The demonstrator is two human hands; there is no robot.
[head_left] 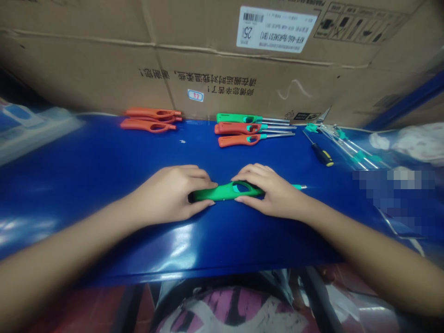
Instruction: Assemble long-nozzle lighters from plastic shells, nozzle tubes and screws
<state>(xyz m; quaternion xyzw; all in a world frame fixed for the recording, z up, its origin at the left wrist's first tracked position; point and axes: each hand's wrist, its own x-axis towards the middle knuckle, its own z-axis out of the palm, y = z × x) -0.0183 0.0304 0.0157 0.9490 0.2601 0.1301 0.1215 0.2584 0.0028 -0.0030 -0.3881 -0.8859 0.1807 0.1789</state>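
A green lighter body lies level between my two hands, just over the blue tabletop. My left hand is wrapped round its thick left end. With thumb and fingers my right hand grips the narrow end beside the oval trigger opening. A short teal piece with a metallic tip shows beyond my right hand; whether it joins the green body is hidden. Behind my hands lie long-nosed lighters with metal tubes: a green one, a red one and an orange one.
Two orange lighter bodies without tubes lie at the back left. A black and yellow screwdriver and several metal tubes with teal parts lie to the right. A large cardboard box stands behind the blue table.
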